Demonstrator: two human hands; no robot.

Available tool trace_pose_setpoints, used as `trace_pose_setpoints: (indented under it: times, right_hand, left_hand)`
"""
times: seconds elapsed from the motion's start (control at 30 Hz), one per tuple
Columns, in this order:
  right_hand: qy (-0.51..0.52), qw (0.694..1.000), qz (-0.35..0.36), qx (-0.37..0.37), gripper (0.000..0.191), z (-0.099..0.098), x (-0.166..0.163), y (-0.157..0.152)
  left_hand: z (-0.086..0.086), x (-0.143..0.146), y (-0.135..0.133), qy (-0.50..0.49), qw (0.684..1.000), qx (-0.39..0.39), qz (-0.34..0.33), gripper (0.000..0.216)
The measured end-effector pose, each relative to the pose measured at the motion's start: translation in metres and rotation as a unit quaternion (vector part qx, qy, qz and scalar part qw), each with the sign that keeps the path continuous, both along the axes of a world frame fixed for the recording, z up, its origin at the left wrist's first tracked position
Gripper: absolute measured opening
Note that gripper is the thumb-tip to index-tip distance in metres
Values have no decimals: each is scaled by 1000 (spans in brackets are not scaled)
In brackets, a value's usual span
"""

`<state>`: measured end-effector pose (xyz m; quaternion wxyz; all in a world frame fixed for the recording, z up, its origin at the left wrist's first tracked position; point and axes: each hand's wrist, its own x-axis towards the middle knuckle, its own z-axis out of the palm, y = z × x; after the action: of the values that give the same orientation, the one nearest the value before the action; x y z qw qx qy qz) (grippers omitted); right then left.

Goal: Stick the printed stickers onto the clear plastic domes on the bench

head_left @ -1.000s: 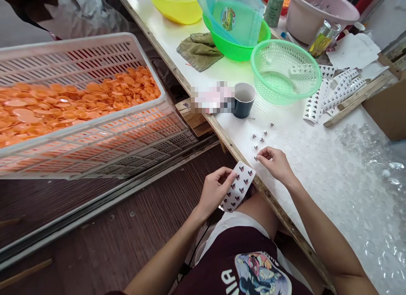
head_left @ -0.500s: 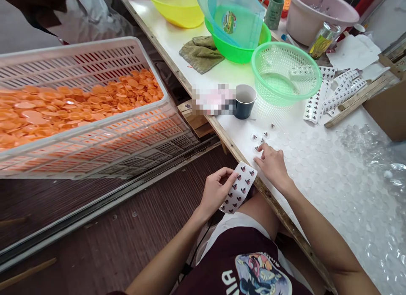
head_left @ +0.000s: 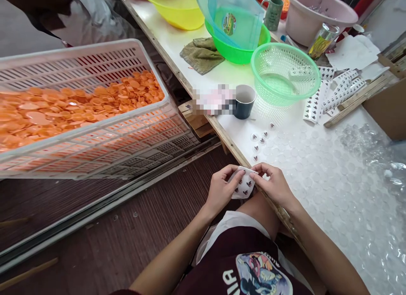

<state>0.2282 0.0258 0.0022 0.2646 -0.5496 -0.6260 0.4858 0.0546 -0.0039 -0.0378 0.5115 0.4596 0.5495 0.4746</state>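
A white sticker sheet (head_left: 243, 186) printed with small dark-and-red designs is held over my lap, by the table's wooden edge. My left hand (head_left: 220, 186) pinches its left side between thumb and fingers. At the upper right corner, the thumb and fingers of my right hand (head_left: 273, 183) close on the same sheet; whether a single sticker is between them is too small to tell. Just beyond, on the white table (head_left: 228, 132), several clear round discs (head_left: 256, 147) bear the same design. Many plain transparent discs (head_left: 304, 172) spread to the right.
On my left stands a white crate (head_left: 149, 113) of orange plastic pieces (head_left: 95, 102). A dark mug (head_left: 245, 103), a green colander (head_left: 285, 96), a brown cloth (head_left: 203, 56) and a yellow basin (head_left: 177, 13) stand farther back. More sticker sheets (head_left: 314, 102) lie beside a wooden strip (head_left: 355, 99).
My right hand has come back from the discs to the sticker sheet and grips its corner. One more disc near the edge now shows a design. The sheet is bent and slightly raised.
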Motion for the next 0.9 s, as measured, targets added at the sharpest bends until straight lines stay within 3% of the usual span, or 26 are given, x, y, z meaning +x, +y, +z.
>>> trace_pose_setpoints:
  times: [0.2, 0.4, 0.63, 0.8, 0.9]
  right_hand:
    - [-68, 992, -12, 109, 8, 5, 3, -7]
    - [-54, 993, -19, 100, 11, 6, 8, -5]
    - [-107, 988, 6, 116, 9, 11, 7, -7]
    - [-36, 991, -78, 103, 12, 11, 6, -3]
    - [4, 996, -51, 70, 24, 7, -1, -1]
  left_hand:
    - [3, 3, -1, 14, 1000, -21, 15, 27]
    - [4, 1, -2, 34, 999, -9, 14, 26]
    - [3, 4, -2, 46, 999, -3, 12, 29]
    - [1, 5, -3, 43, 999, -6, 22, 29]
    - [2, 4, -3, 59, 998, 9, 14, 31]
